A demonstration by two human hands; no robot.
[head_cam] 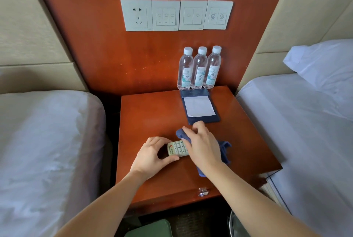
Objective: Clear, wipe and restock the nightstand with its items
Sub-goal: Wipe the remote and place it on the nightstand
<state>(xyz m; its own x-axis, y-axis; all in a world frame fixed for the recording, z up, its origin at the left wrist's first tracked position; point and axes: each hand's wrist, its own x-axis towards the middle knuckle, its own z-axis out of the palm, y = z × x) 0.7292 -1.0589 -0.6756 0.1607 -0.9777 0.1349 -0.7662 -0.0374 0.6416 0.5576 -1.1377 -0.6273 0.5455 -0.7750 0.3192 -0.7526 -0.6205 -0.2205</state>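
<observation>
- While my left hand point(152, 153) pinches the left end of the remote point(177, 148) at the nightstand's point(149, 114) near middle, my right hand point(203, 147) grips the blue cloth point(225, 149) over its right end;
- far right: notepad holder point(193, 93); three water bottles point(200, 68) behind it

Both bare forearms reach forward and converge on the remote point(178, 148). The left hand point(152, 153) is at the remote's left end and pinches it, with the thumb on the near edge and the curled fingers on the far edge. The right hand point(204, 147) lies palm down over the remote's right end, its fingers curled round a bunched cloth point(180, 134) just beyond the remote.
</observation>
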